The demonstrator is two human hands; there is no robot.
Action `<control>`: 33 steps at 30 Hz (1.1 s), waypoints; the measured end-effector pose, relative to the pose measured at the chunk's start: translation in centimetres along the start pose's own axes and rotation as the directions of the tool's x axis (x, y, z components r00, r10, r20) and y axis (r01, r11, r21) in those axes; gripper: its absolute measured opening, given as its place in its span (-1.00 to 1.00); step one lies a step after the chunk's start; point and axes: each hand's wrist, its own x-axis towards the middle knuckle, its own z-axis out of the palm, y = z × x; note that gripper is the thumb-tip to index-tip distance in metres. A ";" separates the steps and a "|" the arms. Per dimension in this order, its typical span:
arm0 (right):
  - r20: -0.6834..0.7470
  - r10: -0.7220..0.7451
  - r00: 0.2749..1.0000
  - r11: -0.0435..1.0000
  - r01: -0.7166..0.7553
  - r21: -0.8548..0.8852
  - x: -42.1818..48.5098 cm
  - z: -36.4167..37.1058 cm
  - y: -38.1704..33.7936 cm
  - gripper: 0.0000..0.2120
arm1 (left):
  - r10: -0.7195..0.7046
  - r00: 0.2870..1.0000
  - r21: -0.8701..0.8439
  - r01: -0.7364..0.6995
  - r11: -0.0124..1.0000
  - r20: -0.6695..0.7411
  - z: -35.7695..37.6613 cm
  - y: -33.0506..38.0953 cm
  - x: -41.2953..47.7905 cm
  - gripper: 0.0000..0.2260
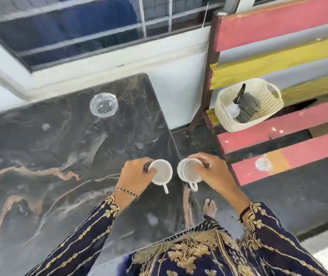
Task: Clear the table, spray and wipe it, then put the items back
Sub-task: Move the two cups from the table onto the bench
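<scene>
Table (63, 156): the dark marbled top is taking up the left of the view, its right edge running just beside the two cups; pale smudges are showing on it.
Left hand (137, 176): it is pinching the rim of a white cup (162, 172) from above, fingers closed on it, over the table's right edge.
Right hand (211, 172): it is gripping the rim of a second white cup (191, 170) the same way, just past the table's edge, over the floor.
Cup handles: both are pointing back toward the person.
Glass ashtray (103, 104): it is sitting on the far part of the table, near the wall under the window, well apart from the cups.
Basket (248, 105): it is resting on the painted slatted bench (278, 136) to the right of the table, holding what looks like a spray bottle and a grey cloth.
Progress: I cannot tell whether the cups are leaving the table or coming back. With the smudges showing and the spray and cloth lying in the basket, I am judging this as the clearing stage.
Left to do: on that reading, setting the cups aside, lifting the ashtray off, then spraying, wiping and returning everything.
</scene>
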 end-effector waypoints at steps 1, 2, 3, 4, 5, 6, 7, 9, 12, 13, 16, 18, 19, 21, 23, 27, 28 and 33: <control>-0.006 0.024 1.000 1.000 -0.024 -0.001 0.1 -2.5 1.6 -0.71 | 0.012 1.000 -0.018 -0.012 1.000 0.007 2.2 2.1 0.8 -0.79; -0.018 0.046 0.999 0.999 -0.046 -0.003 0.2 -4.4 3.1 -0.74 | 0.030 0.999 -0.025 -0.030 0.999 0.014 4.2 3.9 1.4 -0.79; -0.036 0.073 0.997 0.997 -0.074 -0.008 0.4 -6.9 5.3 -0.78 | 0.039 0.999 -0.032 -0.038 0.999 0.035 6.8 6.0 2.3 -0.79; -0.055 0.099 0.994 0.995 -0.101 -0.020 0.5 -8.8 7.2 -0.81 | 0.045 0.997 -0.039 -0.042 0.998 0.059 9.0 7.7 3.0 -0.79; -0.073 0.134 0.988 0.990 -0.137 -0.033 0.6 -10.7 9.5 -0.82 | 0.050 0.995 -0.047 -0.046 0.998 0.089 11.7 9.5 3.9 -0.78; -0.086 0.166 0.982 0.984 -0.171 -0.053 0.7 -12.2 11.5 -0.82 | 0.052 0.991 -0.051 -0.046 0.998 0.121 13.9 10.7 4.6 -0.78; -0.093 0.197 0.976 0.976 -0.204 -0.073 0.9 -13.4 13.5 -0.82 | 0.052 0.987 -0.045 -0.046 0.998 0.152 16.1 11.8 5.3 -0.78; -0.103 0.270 0.957 0.953 -0.281 -0.113 1.7 -15.7 17.9 -0.81 | 0.033 0.975 -0.016 -0.031 0.999 0.220 21.0 13.6 7.1 -0.75; -0.130 0.352 0.927 0.915 -0.370 -0.162 3.2 -17.8 23.5 -0.77 | -0.007 0.945 0.070 -0.017 0.997 0.327 26.9 15.0 9.3 -0.78; -0.136 0.383 0.914 0.900 -0.403 -0.169 3.8 -18.5 25.3 -0.76 | -0.023 0.932 0.101 -0.015 0.995 0.362 29.0 15.3 10.2 -0.79; -0.139 0.440 0.887 0.866 -0.460 -0.194 5.7 -19.7 29.5 -0.71 | -0.071 0.904 0.154 0.006 0.988 0.421 33.9 15.6 12.3 -0.74; -0.148 0.460 0.876 0.853 -0.482 -0.201 6.9 -20.2 31.7 -0.71 | -0.103 0.899 0.185 0.025 0.982 0.425 36.5 15.7 13.5 -0.72; -0.151 0.469 0.870 0.847 -0.491 -0.205 7.4 -20.4 32.5 -0.69 | -0.110 0.901 0.186 0.033 0.982 0.420 37.5 15.8 14.0 -0.71; -0.143 0.494 0.858 0.833 -0.514 -0.207 8.3 -20.7 34.1 -0.66 | -0.109 0.906 0.179 0.037 0.983 0.409 39.4 16.0 14.9 -0.71; -0.133 0.512 0.848 0.827 -0.529 -0.190 8.9 -20.9 35.2 -0.64 | -0.104 0.912 0.175 0.036 0.984 0.397 40.9 16.1 15.5 -0.69; -0.118 0.520 0.846 0.825 -0.534 -0.184 9.4 -21.1 36.6 -0.65 | -0.098 0.923 0.163 0.039 0.986 0.372 42.6 16.4 16.2 -0.68; -0.109 0.524 0.845 0.824 -0.535 -0.185 9.4 -21.2 36.8 -0.65 | -0.106 0.923 0.161 0.049 0.986 0.370 42.8 16.4 16.4 -0.67; -0.121 0.518 0.847 0.827 -0.532 -0.180 9.2 -21.6 36.9 -0.66 | -0.156 0.910 0.152 0.104 0.983 0.384 42.9 16.4 17.0 -0.64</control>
